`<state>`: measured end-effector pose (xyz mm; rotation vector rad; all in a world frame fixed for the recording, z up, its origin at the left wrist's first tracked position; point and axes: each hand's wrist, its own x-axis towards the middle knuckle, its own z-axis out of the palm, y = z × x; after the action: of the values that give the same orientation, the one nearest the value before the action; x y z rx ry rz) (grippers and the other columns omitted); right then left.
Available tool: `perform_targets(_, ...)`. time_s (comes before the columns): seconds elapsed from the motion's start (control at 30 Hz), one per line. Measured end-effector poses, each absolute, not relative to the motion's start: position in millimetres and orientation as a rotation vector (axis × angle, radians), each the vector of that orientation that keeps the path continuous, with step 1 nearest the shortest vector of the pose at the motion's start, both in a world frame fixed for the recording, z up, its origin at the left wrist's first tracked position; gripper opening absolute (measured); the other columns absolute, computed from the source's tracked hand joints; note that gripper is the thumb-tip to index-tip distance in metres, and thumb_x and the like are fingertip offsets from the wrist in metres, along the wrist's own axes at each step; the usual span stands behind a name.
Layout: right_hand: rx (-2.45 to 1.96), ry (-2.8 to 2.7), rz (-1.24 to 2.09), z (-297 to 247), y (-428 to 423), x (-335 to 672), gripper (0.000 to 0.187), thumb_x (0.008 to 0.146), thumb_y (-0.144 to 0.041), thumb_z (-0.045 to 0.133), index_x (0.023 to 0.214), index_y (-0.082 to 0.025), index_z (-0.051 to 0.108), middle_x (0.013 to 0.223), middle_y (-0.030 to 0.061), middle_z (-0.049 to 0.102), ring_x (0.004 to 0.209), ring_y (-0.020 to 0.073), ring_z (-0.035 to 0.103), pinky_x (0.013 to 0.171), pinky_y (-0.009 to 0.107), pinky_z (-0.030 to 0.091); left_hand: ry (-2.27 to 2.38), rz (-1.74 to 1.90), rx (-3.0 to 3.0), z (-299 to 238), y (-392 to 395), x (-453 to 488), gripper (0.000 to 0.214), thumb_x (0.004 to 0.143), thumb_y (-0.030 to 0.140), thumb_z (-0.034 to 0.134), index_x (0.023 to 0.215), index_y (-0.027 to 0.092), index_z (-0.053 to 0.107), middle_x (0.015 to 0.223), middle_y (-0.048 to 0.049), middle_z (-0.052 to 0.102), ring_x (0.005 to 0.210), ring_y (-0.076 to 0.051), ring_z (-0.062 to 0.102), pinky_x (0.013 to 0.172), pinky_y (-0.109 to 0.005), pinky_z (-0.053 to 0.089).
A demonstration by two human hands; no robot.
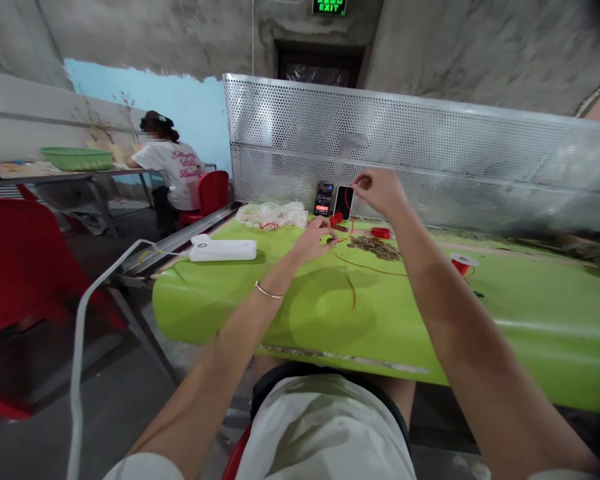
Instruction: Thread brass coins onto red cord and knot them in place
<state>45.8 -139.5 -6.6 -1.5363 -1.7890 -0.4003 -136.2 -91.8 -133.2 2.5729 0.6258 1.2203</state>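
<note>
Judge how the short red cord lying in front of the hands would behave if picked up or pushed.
The cord would probably droop when lifted, since it looks thin and lies in a slight bend. That thinness also suggests it is very light. Pushed, it may slide or curl, as its near end lies loose on the green table.

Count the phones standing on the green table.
2. A dark phone with a lit screen stands in front of the perforated panel; a white-edged phone stands just right of it, beside the right hand.
</note>
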Motion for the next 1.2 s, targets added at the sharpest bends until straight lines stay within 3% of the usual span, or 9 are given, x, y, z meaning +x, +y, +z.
perform_targets(0.23, -1.566, -1.985, -0.273, -34, -106, 14, 0.014, 0.078, -0.021, 0.061, 0.087, -0.018, 0.072, 0.083, 0.0057, 0.069, 0.074, 0.0158, 0.057, 0.067, 0.026, 0.041, 0.619, 1.547, 2.670, -126, -104, -135, 0.008, 0.083, 0.018, 0.062, 0.085, 0.021, 0.069, 0.131, -0.0088, 0.050, 0.125, -0.024, 0.045, 0.106, -0.041, 0.037)
perform_targets(0.4, -1.597, -2.154, -0.201, -50, -99, 20, 0.020, 0.077, -0.023, 0.061, 0.088, -0.012, 0.073, 0.078, 0.0077, 0.069, 0.069, 0.0158, 0.057, 0.063, 0.025, 0.038, 0.573, 1.608, 2.692, -124, -103, -135, 0.009, 0.083, 0.015, 0.059, 0.083, 0.020, 0.067, 0.126, -0.0079, 0.055, 0.122, -0.022, 0.048, 0.106, -0.041, 0.036)
perform_targets(0.57, -1.756, -2.236, -0.169, -63, -101, 28, 0.018, 0.074, -0.025, 0.063, 0.082, -0.013, 0.074, 0.072, 0.0067, 0.068, 0.064, 0.0138, 0.056, 0.058, 0.023, 0.035, 0.688, 1.654, 2.631, -126, -103, -136, 0.008, 0.083, 0.021, 0.061, 0.086, 0.019, 0.067, 0.107, -0.0084, 0.057, 0.102, -0.021, 0.054, 0.097, -0.040, 0.043)
perform_targets(0.77, -1.755, -2.336, -0.194, -69, -106, 27, 0.019, 0.073, -0.014, 0.059, 0.083, -0.013, 0.074, 0.074, 0.0062, 0.069, 0.062, 0.0119, 0.053, 0.058, 0.022, 0.034, 0.504, 1.610, 2.676, -130, -99, -135, 0.005, 0.082, 0.018, 0.061, 0.082, 0.020, 0.065, 0.125, -0.0075, 0.058, 0.112, -0.021, 0.053, 0.100, -0.040, 0.040)
perform_targets(0.9, -1.756, -2.384, -0.270, -69, -107, 24, 0.015, 0.072, -0.013, 0.059, 0.078, -0.012, 0.073, 0.075, 0.0080, 0.069, 0.063, 0.0128, 0.053, 0.059, 0.024, 0.032, 0.464, 1.567, 2.641, -130, -96, -134, 0.008, 0.081, 0.014, 0.058, 0.084, 0.019, 0.063, 0.103, -0.0052, 0.068, 0.101, -0.019, 0.060, 0.096, -0.039, 0.043)
perform_targets(1.03, -1.716, -2.324, -0.174, -76, -108, 27, 0.011, 0.073, -0.018, 0.062, 0.079, -0.013, 0.070, 0.077, 0.0075, 0.069, 0.068, 0.0143, 0.056, 0.063, 0.024, 0.037, 0.555, 1.573, 2.529, -127, -100, -134, 0.006, 0.080, 0.015, 0.058, 0.082, 0.018, 0.062, 0.092, -0.0050, 0.070, 0.092, -0.018, 0.061, 0.087, -0.035, 0.046)
perform_targets(1.2, -1.477, -1.796, 0.030, -101, -116, 31, 0.023, 0.082, -0.015, 0.041, 0.085, -0.016, 0.064, 0.092, 0.0088, 0.069, 0.085, 0.0178, 0.062, 0.078, 0.029, 0.047, 0.707, 1.441, 2.329, -123, -105, -137, 0.005, 0.077, 0.015, 0.056, 0.076, 0.017, 0.060, 0.082, -0.0035, 0.068, 0.077, -0.016, 0.059, 0.074, -0.030, 0.047)
